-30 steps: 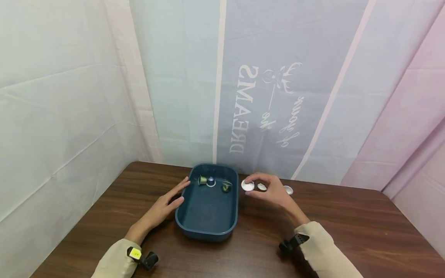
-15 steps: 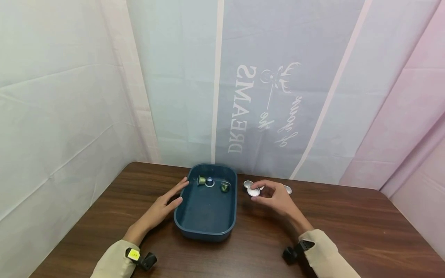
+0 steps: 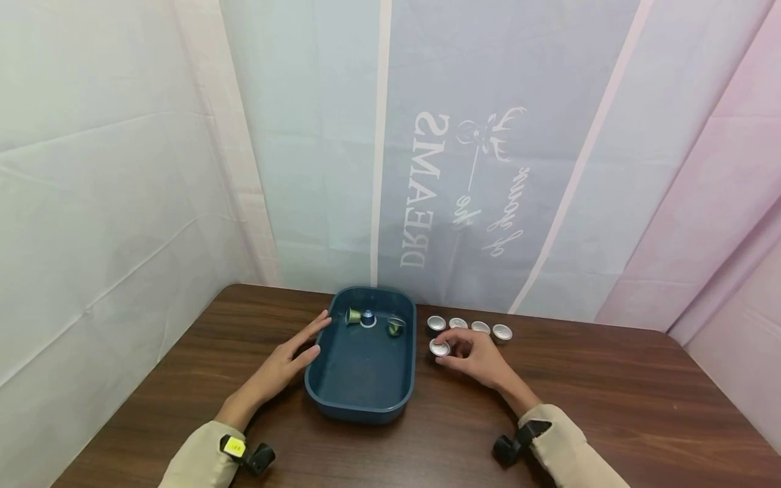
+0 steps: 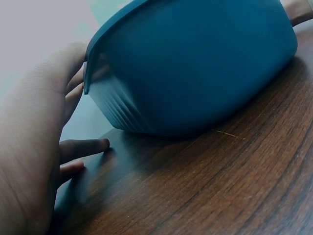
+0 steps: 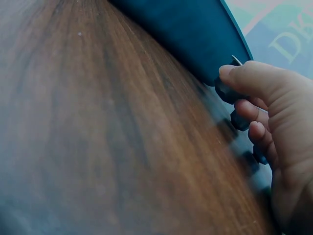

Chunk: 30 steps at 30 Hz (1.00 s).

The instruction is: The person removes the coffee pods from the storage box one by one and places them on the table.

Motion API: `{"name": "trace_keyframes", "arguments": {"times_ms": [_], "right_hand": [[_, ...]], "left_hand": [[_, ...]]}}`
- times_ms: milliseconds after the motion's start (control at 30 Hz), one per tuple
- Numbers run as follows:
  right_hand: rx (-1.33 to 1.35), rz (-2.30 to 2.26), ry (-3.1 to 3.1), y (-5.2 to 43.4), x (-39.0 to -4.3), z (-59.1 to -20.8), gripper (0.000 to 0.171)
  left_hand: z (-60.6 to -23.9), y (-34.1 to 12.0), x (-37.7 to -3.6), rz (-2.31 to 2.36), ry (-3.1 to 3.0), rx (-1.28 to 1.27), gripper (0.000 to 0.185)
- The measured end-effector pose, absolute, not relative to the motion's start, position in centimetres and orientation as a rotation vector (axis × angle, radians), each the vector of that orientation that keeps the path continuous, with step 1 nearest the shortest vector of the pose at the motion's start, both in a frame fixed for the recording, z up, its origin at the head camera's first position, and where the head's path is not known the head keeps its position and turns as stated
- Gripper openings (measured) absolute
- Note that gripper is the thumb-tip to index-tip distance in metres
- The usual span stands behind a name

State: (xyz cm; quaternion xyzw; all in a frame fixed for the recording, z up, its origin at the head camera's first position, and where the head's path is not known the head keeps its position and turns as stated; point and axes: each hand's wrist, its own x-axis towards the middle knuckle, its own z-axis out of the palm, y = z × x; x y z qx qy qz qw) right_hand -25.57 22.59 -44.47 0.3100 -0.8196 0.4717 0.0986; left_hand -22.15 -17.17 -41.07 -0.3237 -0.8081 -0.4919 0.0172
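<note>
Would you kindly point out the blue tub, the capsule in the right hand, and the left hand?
blue tub [image 3: 366, 379]: head view, bare floor.
capsule [image 3: 438, 348]: head view, silver top.
left hand [image 3: 282, 368]: head view, back of hand.

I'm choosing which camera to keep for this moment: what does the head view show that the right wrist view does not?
Only the head view shows the left hand against the tray's side, three capsules inside the tray, and the row of four capsules behind the right hand. Only the right wrist view shows the fingertips close up on the capsule's dark body. Both show the right hand pinching one capsule beside the blue tray on the wooden table.
</note>
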Motion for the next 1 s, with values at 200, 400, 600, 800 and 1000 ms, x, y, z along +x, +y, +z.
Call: {"name": "trace_keyframes", "arguments": {"times_ms": [200, 400, 600, 800, 1000], "right_hand": [[0.868, 1.382, -2.466, 22.6, -25.7, -44.9, 0.026], [0.827, 1.380, -2.514, 22.7, -25.8, -44.9, 0.027], [0.853, 1.379, -2.516, 22.2, -25.3, -44.2, 0.028], [0.859, 1.411, -2.539, 21.4, -23.8, -41.9, 0.027], [0.868, 1.385, -2.528, 21.4, -23.5, -41.7, 0.027]], "left_hand": [[-41.0, -17.2, -22.2, -1.524, -2.514, -1.005, 0.050], [-41.0, -17.1, -22.2, -1.514, -2.513, -1.003, 0.050], [-41.0, -17.2, -22.1, -1.527, -2.503, -1.007, 0.050], [-41.1, -17.1, -22.1, -1.533, -2.501, -1.006, 0.050], [-41.1, -17.1, -22.1, -1.521, -2.506, -1.006, 0.050]]}}
